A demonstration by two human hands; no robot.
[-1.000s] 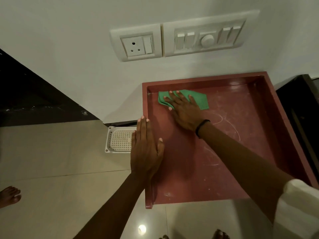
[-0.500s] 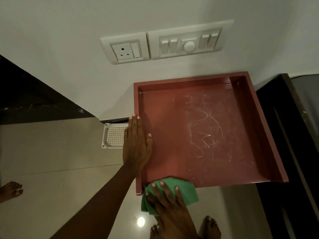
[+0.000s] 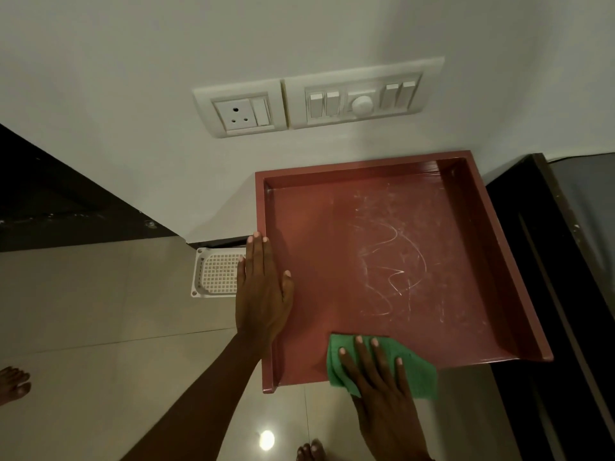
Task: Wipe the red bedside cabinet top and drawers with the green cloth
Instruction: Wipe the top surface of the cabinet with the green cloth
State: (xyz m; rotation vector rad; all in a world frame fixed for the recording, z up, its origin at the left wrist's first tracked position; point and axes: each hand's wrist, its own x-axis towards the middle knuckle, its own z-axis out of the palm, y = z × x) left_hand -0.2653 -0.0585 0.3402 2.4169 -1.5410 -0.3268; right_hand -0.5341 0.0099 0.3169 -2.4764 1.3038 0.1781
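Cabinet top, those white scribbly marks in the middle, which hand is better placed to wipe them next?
Probably the right hand: it already presses the green cloth on the front edge just below the marks. The left hand lies flat and empty on the left rim.

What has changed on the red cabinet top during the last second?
The right hand pulled the green cloth from the back left corner to the front edge, then slightly rightwards. The left hand stayed flat on the cabinet left rim; the white scribbles remain.

Cloth [image 3: 412, 371] on cabinet [image 3: 316, 261] front edge
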